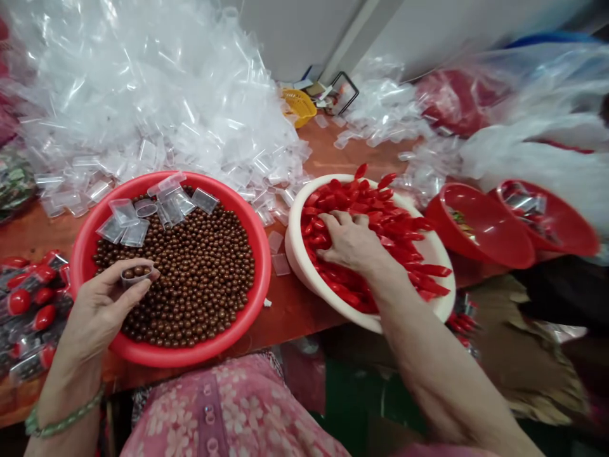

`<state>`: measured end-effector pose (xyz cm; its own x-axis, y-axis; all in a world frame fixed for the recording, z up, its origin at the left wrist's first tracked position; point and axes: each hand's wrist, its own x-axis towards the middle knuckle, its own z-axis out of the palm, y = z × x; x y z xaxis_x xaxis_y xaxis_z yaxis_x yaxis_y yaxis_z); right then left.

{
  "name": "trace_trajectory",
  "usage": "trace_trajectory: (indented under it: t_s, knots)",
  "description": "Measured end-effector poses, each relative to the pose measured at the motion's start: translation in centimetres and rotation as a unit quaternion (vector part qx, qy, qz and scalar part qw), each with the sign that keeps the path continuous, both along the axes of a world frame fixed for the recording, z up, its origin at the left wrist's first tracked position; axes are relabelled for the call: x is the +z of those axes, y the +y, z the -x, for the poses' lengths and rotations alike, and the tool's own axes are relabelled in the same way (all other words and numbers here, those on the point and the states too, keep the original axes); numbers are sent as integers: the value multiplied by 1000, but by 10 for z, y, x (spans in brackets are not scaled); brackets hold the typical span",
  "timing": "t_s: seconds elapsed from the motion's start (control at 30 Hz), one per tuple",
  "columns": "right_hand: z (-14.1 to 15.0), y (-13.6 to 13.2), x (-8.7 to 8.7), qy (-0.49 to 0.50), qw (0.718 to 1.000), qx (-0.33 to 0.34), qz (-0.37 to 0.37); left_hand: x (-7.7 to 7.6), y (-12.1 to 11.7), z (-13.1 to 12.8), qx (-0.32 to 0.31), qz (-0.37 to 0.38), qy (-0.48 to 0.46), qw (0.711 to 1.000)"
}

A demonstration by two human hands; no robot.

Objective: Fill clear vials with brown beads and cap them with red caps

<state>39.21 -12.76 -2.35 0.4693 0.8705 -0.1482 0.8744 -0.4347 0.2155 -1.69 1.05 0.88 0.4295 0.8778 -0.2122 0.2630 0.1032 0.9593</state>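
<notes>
My left hand [102, 304] pinches a small clear plastic tube [135, 273] with brown balls showing in its mouth. It is above the left side of a red basin [264, 266] filled with shiny brown balls [200, 273]. Several clear tubes [174, 206] lie on top of the balls at the basin's far side. My right hand [352, 241] reaches into a cream basin [297, 238] heaped with red plastic caps [394, 219]. Its fingers are apart and touch the caps at the left of the heap; no cap is visibly gripped.
Behind the red basin rises a large heap of clear tubes [157, 95]. Filled tubes with red caps [35, 304] are piled at left. Two red bowls [490, 222] [566, 222] stand at right. A yellow basket [299, 106] sits at the back.
</notes>
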Motion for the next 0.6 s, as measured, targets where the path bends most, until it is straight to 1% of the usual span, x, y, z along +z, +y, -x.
trace_trajectory:
  t_s: [0.13,0.27,0.33,0.6]
  knots:
    - [-1,1,-7,-25,999,29,-11,-1,1,-1,-8,-3,-7,1000]
    - [-7,3,-17,28,999,12,-22,0,1,-1,-8,-1,-11,1000]
    - [-9,4,-20,46,998,14,-28,2,0,-2,-7,0,-13,1000]
    - [-5,3,-19,80,993,30,-76,5,-1,-5,-12,17,-33,999]
